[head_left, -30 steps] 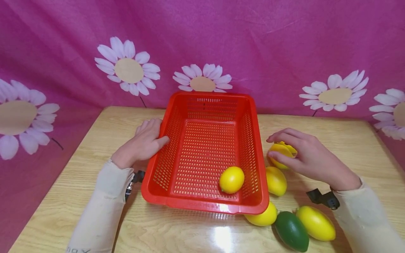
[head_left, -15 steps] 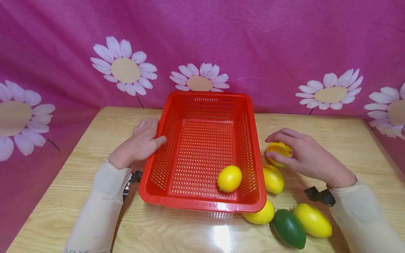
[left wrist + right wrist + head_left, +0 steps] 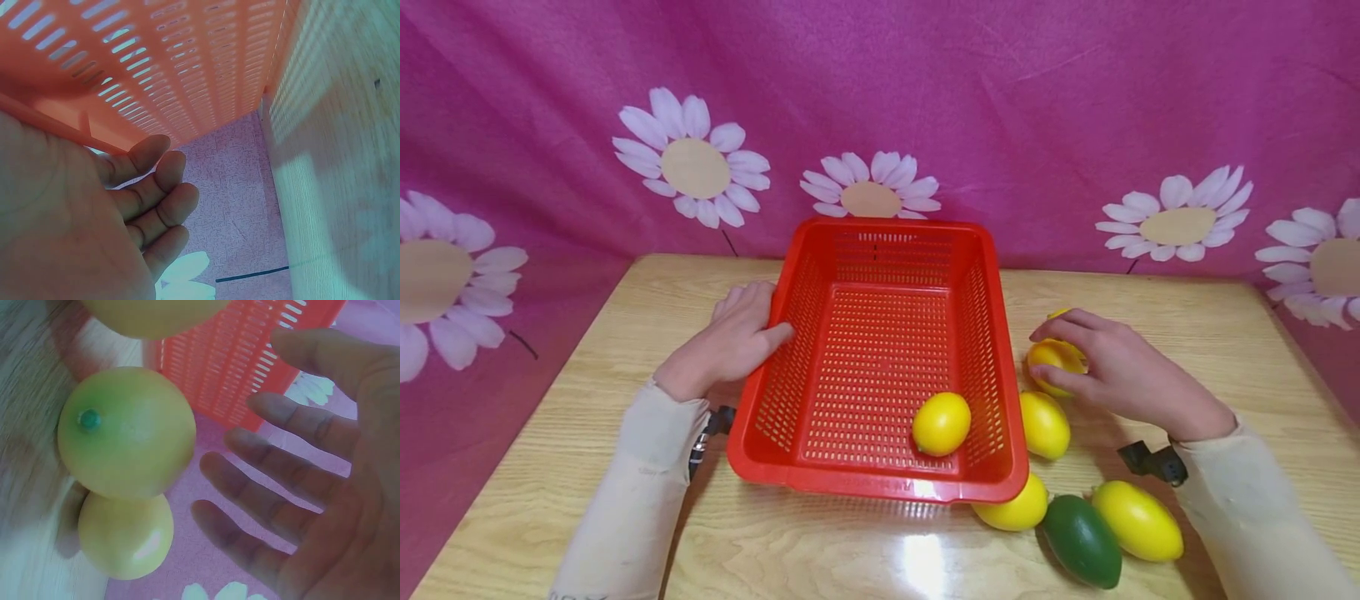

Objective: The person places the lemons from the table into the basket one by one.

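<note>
A wooden desk (image 3: pixel 587 367) was set before pink daisy cloth. The red basket (image 3: pixel 880 492) was steadied by the flat, relaxed left hand (image 3: pixel 730 346); a yellow lemon (image 3: pixel 1051 358) was loosely cupped by the spread right hand (image 3: pixel 1120 375).

The right hand (image 3: pixel 1120 371) has eased slightly toward nine o'clock, nearer the red basket (image 3: pixel 880 492), and the yellow lemon (image 3: pixel 1054 365) beneath its fingers has gone with it. A second before, thumb and forefinger pinched that lemon closely; now the grip looks looser, and in the right wrist view the fingers (image 3: pixel 294 469) are spread and apart from the fruit. A sliver of another lemon (image 3: pixel 1060 313) now peeks out at twelve o'clock of the hand.
</note>
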The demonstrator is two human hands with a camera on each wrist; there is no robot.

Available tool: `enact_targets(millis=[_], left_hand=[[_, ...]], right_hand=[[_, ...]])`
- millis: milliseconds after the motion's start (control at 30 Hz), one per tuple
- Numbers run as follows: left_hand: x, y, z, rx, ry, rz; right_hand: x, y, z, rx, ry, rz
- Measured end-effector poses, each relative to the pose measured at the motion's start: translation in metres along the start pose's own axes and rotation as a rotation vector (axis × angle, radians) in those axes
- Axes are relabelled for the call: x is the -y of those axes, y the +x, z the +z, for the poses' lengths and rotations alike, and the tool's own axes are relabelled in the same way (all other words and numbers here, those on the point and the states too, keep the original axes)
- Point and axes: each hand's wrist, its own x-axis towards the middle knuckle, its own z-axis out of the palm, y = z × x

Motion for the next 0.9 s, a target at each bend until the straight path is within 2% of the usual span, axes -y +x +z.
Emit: enact_targets(millis=[367, 900], left_hand=[[-0.001, -0.001, -0.002, 0.007, 0.006, 0.000], [0.000, 0.000, 0.000, 0.008, 0.017, -0.007]], right_hand=[[-0.006, 0.000, 0.007, -0.023, -0.004, -0.037], [-0.009, 0.003, 0.013, 0.036, 0.013, 0.008]])
